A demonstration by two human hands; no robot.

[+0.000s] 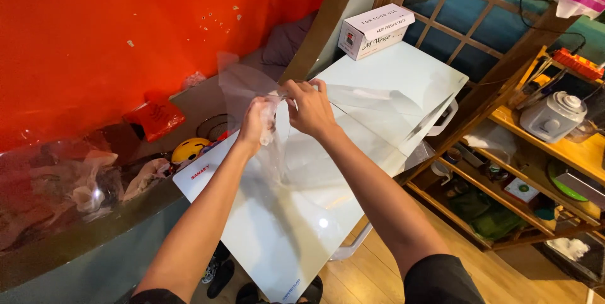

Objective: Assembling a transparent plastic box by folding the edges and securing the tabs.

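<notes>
Over the white freezer lid, the left hand bunches and the right hand pinches a clear plastic sheet, seemingly mid-unfolding, needing a gentle pull apart.

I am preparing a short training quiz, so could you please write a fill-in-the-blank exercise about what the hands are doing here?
1. Both hands hold a clear, thin sheet of ____ film.
2. The left hand and right hand work above a glossy ____ lid.
3. The white cardboard box sits at the lid's ____ end.
4. The wall on the left is ____.

Missing words: plastic; white; far; red
</notes>
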